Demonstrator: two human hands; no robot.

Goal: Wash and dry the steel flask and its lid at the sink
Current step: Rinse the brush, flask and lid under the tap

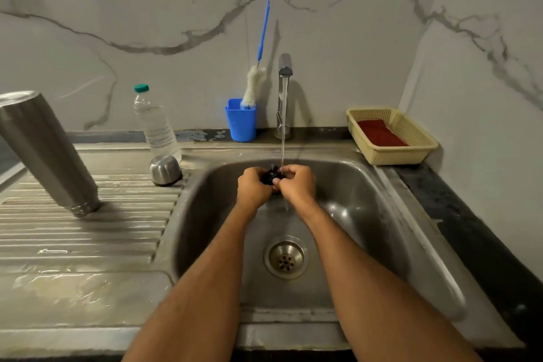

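1. I hold a small dark plastic lid part [271,176] under the running stream from the chrome tap [284,97], over the steel sink basin [367,214]. My left hand [253,188] and my right hand [296,184] both curl their fingers around it; most of it is hidden between them.
2. I judge the job past halfway: the tall brushed-steel flask [47,153] stands mouth-down, leaning, on the ribbed draining board [88,232] left of the basin, so it looks washed and draining.
3. The small rounded steel cap [165,170] sits upside down at the basin's left edge, seemingly rinsed too.
4. Left to do, as I see it: finish rinsing this dark piece, then dry everything. Nothing looks dried yet; the board is wet.
5. Behind the basin stand a clear plastic bottle with a green cap [155,126], and a blue plastic cup [241,120] holding a white bottle brush with a blue handle [258,67].
6. On the worktop right of the basin, a cream woven plastic basket [411,153] holds a folded red cloth [380,133], likely for drying.
7. Nothing blocks my hands.
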